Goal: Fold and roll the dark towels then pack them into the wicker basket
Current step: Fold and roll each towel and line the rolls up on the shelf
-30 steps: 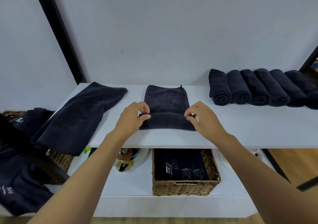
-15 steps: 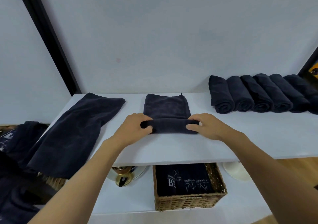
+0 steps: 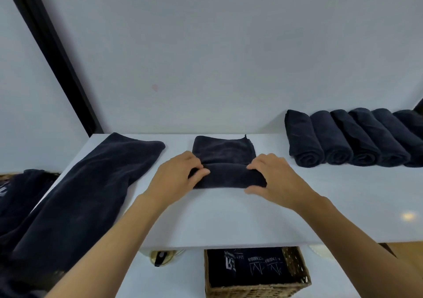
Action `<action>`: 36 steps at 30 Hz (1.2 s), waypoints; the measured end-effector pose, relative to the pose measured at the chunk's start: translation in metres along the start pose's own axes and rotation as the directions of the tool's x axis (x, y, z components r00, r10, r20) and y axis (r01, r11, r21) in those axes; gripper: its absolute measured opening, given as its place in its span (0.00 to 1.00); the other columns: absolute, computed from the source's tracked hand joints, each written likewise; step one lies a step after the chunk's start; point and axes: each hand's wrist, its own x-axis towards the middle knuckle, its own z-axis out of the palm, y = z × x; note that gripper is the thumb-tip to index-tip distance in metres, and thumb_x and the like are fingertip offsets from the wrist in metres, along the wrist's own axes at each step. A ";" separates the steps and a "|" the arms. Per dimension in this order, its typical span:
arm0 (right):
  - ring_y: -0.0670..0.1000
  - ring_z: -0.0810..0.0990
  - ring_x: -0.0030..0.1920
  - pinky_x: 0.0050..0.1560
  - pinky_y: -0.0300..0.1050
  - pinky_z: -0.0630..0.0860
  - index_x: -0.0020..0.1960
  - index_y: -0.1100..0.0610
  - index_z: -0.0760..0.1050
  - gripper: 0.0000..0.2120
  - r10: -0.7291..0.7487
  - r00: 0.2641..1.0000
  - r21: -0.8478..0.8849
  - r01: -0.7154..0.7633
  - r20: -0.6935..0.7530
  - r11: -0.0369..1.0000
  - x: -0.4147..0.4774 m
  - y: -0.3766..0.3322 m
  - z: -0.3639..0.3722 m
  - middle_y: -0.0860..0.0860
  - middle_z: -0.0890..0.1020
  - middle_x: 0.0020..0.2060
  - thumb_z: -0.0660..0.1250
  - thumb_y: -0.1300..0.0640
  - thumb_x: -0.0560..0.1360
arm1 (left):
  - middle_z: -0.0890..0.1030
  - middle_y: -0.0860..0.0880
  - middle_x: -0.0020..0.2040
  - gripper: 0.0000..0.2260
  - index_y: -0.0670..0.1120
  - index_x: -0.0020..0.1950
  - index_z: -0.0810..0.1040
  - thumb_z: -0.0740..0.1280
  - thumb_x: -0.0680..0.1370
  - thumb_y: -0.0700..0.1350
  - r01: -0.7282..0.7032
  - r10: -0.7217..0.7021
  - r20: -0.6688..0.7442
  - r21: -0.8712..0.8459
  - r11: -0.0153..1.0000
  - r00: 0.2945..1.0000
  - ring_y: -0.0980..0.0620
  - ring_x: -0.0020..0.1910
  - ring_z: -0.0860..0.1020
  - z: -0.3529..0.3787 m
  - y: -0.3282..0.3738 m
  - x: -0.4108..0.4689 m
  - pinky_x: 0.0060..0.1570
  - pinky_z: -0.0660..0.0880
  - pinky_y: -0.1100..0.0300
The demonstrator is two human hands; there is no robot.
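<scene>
Evenly does it — left hand point(image 3: 176, 178) and right hand point(image 3: 278, 179), fingers curled round the towel point(image 3: 229, 176) ends, should roll level toward twelve o'clock — tight.

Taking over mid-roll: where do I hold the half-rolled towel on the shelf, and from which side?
Hold the roll at its two ends, coming from the near side, as the left hand and right hand do. It lies crosswise, with its flat tail stretching away from you, so end grips likely keep it tight while rolling forward.
</scene>
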 end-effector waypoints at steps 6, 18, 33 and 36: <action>0.44 0.77 0.45 0.43 0.35 0.69 0.50 0.47 0.79 0.07 0.095 0.988 0.284 -0.127 0.125 0.950 0.036 0.015 -0.015 0.42 0.81 0.43 0.71 0.48 0.73 | 0.79 0.49 0.54 0.19 0.46 0.60 0.81 0.71 0.74 0.55 -0.013 0.012 0.130 0.010 1.000 0.991 0.49 0.52 0.74 -0.004 -0.004 0.013 0.54 0.73 0.55; 0.49 0.74 0.53 0.58 0.50 0.67 0.59 0.46 0.77 0.14 -0.085 0.995 0.028 0.086 -0.045 0.996 0.061 0.002 -0.011 0.42 0.79 0.54 0.66 0.42 0.76 | 0.83 0.53 0.49 0.05 0.52 0.49 0.82 0.67 0.78 0.49 0.468 -0.360 0.357 -0.287 0.836 0.862 0.53 0.52 0.79 -0.004 -0.015 0.075 0.52 0.74 0.60; 0.51 0.76 0.54 0.60 0.52 0.66 0.56 0.46 0.77 0.07 0.158 0.987 0.065 -0.160 0.021 0.985 0.111 0.005 -0.012 0.46 0.79 0.52 0.63 0.50 0.79 | 0.78 0.52 0.43 0.10 0.52 0.48 0.79 0.64 0.79 0.57 0.330 -0.294 0.322 -0.061 0.942 0.900 0.48 0.46 0.78 0.003 -0.012 0.101 0.45 0.75 0.55; 0.52 0.75 0.57 0.58 0.49 0.65 0.63 0.48 0.74 0.17 -0.060 0.995 -0.146 0.047 -0.081 0.988 0.102 -0.008 -0.001 0.47 0.77 0.58 0.64 0.43 0.77 | 0.76 0.50 0.38 0.14 0.51 0.40 0.77 0.63 0.79 0.58 0.351 -0.331 0.368 0.013 0.936 0.869 0.45 0.47 0.76 0.009 -0.021 0.118 0.46 0.74 0.52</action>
